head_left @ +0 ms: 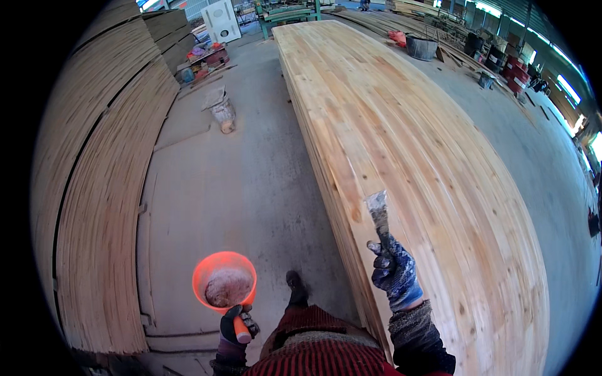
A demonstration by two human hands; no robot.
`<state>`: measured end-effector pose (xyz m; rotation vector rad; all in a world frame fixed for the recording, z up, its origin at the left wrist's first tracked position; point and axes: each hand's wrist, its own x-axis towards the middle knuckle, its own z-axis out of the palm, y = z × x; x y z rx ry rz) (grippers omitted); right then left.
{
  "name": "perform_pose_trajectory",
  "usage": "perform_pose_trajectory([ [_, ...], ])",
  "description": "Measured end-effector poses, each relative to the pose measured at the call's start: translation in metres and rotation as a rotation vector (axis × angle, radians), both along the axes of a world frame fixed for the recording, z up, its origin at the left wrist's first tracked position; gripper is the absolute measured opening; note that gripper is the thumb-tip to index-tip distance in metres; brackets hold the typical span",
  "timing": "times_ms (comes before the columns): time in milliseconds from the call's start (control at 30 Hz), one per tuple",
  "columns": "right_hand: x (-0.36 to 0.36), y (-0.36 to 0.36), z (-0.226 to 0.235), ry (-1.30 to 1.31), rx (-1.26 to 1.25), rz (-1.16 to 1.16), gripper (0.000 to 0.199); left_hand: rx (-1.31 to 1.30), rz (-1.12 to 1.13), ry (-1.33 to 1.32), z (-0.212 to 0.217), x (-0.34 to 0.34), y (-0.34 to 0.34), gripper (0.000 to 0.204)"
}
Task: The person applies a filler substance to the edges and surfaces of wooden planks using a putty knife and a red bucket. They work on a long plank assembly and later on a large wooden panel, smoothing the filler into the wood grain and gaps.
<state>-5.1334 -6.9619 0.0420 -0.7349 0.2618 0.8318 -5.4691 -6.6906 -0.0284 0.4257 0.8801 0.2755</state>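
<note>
My right hand, in a blue and white stained glove, is closed around the handle of a putty knife. Its flat, whitish-smeared blade points away from me over the near left part of a long stack of pale wooden panels. I cannot tell whether the blade touches the top panel. At lower left my left hand, in a dark glove, grips the handle of an orange scoop-like cup. A pinkish-grey paste lies inside the cup, which is held over the floor beside the stack.
A tall stack of boards borders the aisle on the left. On the grey floor stands a dusty bag-like object. Farther back are a white panel and a green machine frame. Beyond the stack at right stands a dark tub.
</note>
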Motion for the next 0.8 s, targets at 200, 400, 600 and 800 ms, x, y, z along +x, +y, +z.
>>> perform_pose_trajectory([
  [200, 0.002, 0.007, -0.008, 0.053, 0.027, -0.012, 0.027, -0.081, 0.008, -0.063, -0.023, 0.007, -0.005, 0.031],
  [400, -0.004, 0.004, 0.001, 0.057, 0.025, -0.084, 0.029, 0.025, -0.127, -0.05, 0.0, 0.055, 0.039, 0.03],
  [600, 0.006, -0.001, -0.025, 0.01, 0.058, -0.223, 0.026, 0.053, -0.23, -0.081, -0.018, 0.111, 0.098, 0.032],
  [800, 0.084, 0.101, -0.021, -0.166, 0.035, -0.098, 0.029, -0.021, -0.147, -0.171, -0.001, 0.123, 0.183, 0.035],
])
